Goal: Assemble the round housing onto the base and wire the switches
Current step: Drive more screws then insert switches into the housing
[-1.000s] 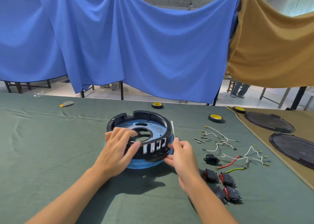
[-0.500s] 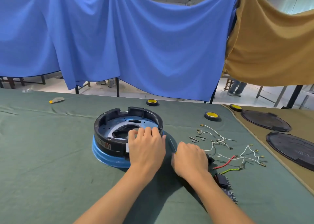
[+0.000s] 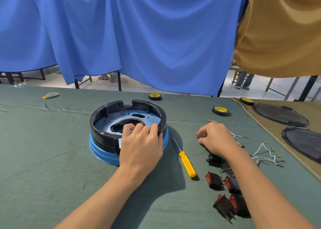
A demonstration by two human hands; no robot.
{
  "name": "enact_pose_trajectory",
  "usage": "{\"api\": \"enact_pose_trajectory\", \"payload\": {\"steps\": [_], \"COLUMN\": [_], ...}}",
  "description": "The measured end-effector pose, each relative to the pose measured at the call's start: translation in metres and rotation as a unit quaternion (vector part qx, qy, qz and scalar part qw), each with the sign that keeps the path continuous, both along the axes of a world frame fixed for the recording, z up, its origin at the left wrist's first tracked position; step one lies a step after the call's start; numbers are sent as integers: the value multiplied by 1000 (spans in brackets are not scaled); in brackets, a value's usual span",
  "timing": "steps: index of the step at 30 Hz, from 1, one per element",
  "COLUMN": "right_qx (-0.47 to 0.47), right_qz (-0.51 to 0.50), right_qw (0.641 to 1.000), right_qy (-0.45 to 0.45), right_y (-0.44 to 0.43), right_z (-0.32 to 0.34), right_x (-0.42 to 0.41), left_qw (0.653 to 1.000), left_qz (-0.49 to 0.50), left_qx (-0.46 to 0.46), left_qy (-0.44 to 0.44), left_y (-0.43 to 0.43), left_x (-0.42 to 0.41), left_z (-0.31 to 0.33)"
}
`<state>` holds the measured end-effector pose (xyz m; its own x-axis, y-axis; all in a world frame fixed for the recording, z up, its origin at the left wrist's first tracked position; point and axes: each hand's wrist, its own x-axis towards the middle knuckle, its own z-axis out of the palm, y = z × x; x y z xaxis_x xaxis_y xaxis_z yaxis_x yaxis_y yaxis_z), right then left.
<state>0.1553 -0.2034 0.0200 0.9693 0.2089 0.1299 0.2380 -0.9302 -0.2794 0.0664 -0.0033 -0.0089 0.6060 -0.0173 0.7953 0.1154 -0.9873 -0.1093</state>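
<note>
- The left hand [image 3: 141, 146] lay palm down on the near right rim of the round housing [image 3: 127, 117], fingers curled over the edge and pressing it; the right hand [image 3: 214, 139] hovered with fingers loosely bent above the wires [image 3: 264, 154], and whether it pinched anything could not be told.
- One black housing sat level on one blue base [image 3: 104, 153], left of centre on the green table cloth [image 3: 43, 159].
- One yellow-handled screwdriver [image 3: 186, 162] lay just right of the base, its long axis running near to far, the tip pointing away and slightly left.
- Three tape rolls [image 3: 220, 109] lay along the far side.
- Four red rocker switches [image 3: 214, 180] lay by the right forearm, which partly covered two.
- Two dark round covers [image 3: 279, 115] rested at far right, the nearer one cut off by the frame.
</note>
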Motion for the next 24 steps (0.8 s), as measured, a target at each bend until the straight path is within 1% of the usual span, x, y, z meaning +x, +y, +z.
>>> {"api": "enact_pose_trajectory", "payload": {"steps": [4, 10, 17, 21, 23, 24], "right_qx": [-19, -4, -25, -77, -59, -26], "right_qz": [6, -19, -12, -3, 4, 20], "right_qw": [1000, 999, 999, 997, 998, 999], "right_qy": [1, -50, -20, 2, -8, -23], "right_y": [2, 0, 2, 5, 8, 12], "right_z": [-6, -8, -11, -5, 4, 11], "right_x": [2, 7, 6, 1, -4, -7], "left_qw": [1000, 1000, 1000, 1000, 1000, 1000], "left_qz": [-15, -26, -25, -25, -23, -21], "left_qx": [1, 10, 13, 16, 14, 14], "left_qy": [-5, -9, -1, -3, -2, 0], "left_y": [0, 1, 0, 0, 0, -1], "left_x": [-2, -6, -9, -9, -10, -10], "left_z": [-1, -1, -1, -1, 0, 0]}}
